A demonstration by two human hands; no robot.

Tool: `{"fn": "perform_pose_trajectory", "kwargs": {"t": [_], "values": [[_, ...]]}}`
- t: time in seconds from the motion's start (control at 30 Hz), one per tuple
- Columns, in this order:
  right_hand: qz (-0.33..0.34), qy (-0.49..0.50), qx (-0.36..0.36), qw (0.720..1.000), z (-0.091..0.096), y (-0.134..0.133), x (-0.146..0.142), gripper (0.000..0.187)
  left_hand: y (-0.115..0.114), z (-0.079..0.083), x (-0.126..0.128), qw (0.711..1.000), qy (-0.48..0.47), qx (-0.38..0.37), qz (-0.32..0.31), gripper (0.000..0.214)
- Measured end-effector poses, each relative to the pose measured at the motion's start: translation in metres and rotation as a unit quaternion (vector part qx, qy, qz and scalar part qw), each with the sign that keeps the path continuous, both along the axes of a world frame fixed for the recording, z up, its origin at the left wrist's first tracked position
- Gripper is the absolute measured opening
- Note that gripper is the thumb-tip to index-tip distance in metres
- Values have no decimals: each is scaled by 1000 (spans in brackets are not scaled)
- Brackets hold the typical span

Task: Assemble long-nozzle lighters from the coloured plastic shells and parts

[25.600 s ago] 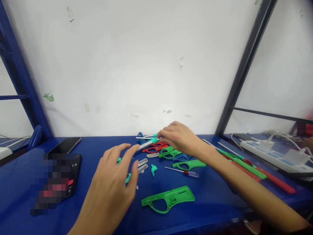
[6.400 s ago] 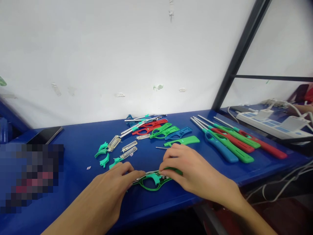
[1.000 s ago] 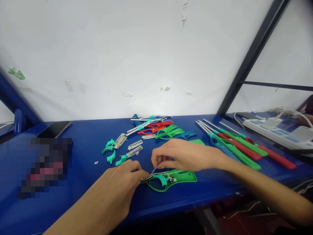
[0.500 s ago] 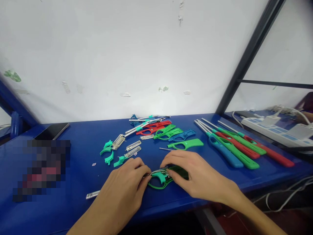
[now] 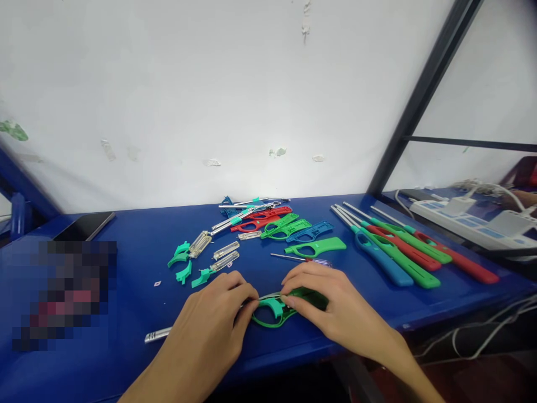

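Observation:
A green lighter handle shell [image 5: 274, 319] with a teal trigger lies near the front edge of the blue table [image 5: 126, 280]. My left hand [image 5: 213, 324] pinches its left end, where a metal tube [image 5: 157, 335] sticks out to the left. My right hand [image 5: 331, 305] covers the shell's right part, fingertips pressed on the parts beside the trigger. Both hands are closed on the piece.
Loose teal triggers [image 5: 180, 263], clear inserts [image 5: 224, 254], red, green and blue shells [image 5: 289, 226] and a screwdriver [image 5: 300, 259] lie behind. Several finished lighters [image 5: 398, 252] lie at right. A phone [image 5: 84, 226] at left, a power strip [image 5: 470, 224] far right.
Over the last second my right hand came down from holding a thin wire above the shell and now presses on the shell. The left hand keeps its grip.

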State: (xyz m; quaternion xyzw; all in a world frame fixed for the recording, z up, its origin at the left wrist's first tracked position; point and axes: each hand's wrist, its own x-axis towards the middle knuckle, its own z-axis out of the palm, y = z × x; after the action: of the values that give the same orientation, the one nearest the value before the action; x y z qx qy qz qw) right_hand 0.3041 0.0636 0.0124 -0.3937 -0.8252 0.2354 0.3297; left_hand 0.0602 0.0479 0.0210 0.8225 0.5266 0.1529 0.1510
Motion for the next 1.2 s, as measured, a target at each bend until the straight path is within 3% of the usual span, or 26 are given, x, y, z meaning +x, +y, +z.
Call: {"fn": "perform_pose_trajectory", "kwargs": {"t": [1.2], "values": [[1, 0, -13, 1000, -5, 1, 5, 8, -1, -2, -1, 999, -20, 27, -5, 26]]}}
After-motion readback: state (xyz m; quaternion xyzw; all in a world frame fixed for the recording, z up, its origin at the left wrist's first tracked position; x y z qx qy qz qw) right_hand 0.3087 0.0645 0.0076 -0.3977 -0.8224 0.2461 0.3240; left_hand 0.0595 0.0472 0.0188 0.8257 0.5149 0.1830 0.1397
